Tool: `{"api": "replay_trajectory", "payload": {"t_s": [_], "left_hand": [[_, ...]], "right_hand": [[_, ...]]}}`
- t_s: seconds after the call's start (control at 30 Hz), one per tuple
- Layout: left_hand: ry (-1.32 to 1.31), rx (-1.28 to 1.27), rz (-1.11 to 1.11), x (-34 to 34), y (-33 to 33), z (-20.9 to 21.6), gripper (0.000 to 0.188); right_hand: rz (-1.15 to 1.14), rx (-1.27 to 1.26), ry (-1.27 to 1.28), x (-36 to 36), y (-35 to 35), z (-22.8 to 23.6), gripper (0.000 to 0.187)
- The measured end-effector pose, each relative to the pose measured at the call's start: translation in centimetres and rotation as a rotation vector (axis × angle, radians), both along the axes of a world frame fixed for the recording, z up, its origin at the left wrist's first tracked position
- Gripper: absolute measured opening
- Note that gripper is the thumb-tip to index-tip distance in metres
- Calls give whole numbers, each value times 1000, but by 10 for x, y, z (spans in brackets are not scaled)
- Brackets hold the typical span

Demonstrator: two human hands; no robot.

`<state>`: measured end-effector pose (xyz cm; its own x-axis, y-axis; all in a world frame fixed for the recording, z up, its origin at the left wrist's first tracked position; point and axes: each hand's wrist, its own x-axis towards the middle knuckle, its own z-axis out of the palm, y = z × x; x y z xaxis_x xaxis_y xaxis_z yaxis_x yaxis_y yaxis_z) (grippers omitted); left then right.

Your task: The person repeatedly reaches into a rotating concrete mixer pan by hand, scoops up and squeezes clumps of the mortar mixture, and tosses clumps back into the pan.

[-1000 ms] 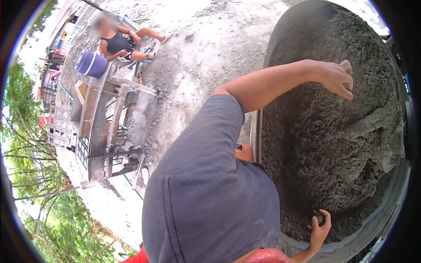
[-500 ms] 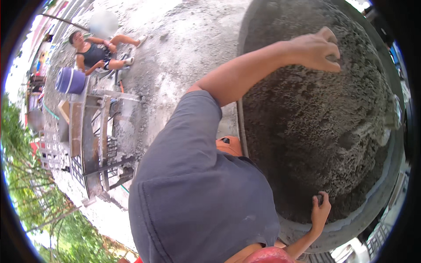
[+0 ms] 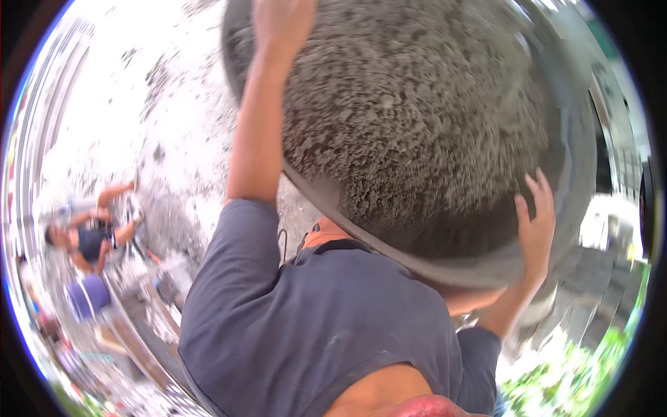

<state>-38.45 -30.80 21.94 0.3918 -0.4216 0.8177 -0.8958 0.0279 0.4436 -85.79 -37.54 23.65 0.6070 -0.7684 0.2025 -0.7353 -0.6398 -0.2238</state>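
In front of me is a big round trough [image 3: 445, 271] with a dark rim, heaped with a coarse grey mix [image 3: 417, 118] that looks like mortar or concrete. My left arm reaches far forward over its left side. The left hand [image 3: 283, 24] is cut off by the upper edge, so its fingers are hidden. On the right, near the trough's inner wall, my right hand [image 3: 538, 222] is raised with fingers stretched apart. Nothing shows in it. Motion blurs much of the view.
To the left a person [image 3: 90, 240] in a dark sleeveless top sits low on the pale, gritty ground [image 3: 153, 118]. Beside them stands a purple cooler jug [image 3: 87, 297] by a wooden and metal frame [image 3: 132, 323]. Grey blocks [image 3: 590, 288] and green leaves [image 3: 570, 375] lie to the right.
My view has turned, shifting the trough leftward and the seated person lower. My left hand has moved to the upper edge. The small dark lump in my right hand no longer shows; its fingers have spread.
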Motion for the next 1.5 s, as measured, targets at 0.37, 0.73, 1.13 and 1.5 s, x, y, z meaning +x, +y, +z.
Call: {"api": "replay_trajectory", "payload": {"t_s": [0.37, 0.73, 1.13, 1.5], "left_hand": [[-25, 184, -311, 25, -43, 3, 42], [159, 130, -530, 104, -26, -4, 45], [-317, 428, -656, 211, 71, -37, 37], [-318, 977, -332, 218, 105, -74, 53]], "right_hand": [[-149, -194, -540, 139, 166, -73, 37], [-347, -482, -698, 217, 199, -74, 37], [-643, -169, -180, 220, 193, -91, 49], [-768, 179, -27, 227, 195, -86, 39]]}}
